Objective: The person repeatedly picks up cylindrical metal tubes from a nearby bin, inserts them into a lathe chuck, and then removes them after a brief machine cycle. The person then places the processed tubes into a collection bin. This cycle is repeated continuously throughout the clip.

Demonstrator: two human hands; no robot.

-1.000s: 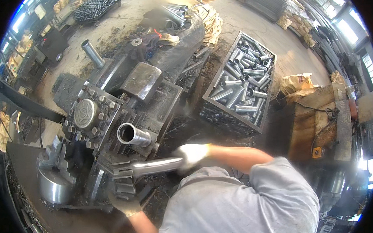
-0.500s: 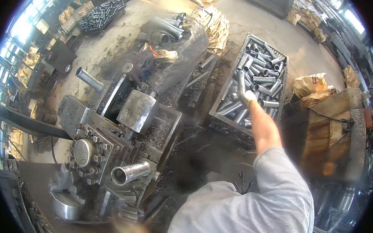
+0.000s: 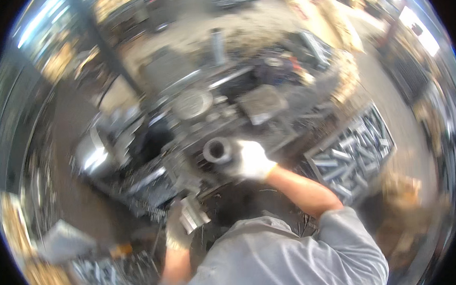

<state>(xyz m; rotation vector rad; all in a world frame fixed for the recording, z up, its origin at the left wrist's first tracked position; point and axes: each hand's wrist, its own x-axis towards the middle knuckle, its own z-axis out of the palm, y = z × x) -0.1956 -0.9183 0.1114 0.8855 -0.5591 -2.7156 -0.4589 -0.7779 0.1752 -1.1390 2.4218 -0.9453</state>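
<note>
Dark hollow steel tube (image 3: 219, 150) (open end facing up), right hand (image 3: 252, 160) gripping

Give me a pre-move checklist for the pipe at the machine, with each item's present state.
1. Right hand on the metal pipe: ok, the gloved grip wraps its near end.
2. Left hand placed: ok, it is gloved and holds a metal lever low on the machine.
3. Pipe seated in the machine: cannot tell, the picture is blurred by motion.
4. Pipe bore clear: cannot tell, the open end looks dark.
5. Both hands gloved: ok.
6. Crate of pipes out of the right arm's way: ok, it lies farther to the right.
</note>
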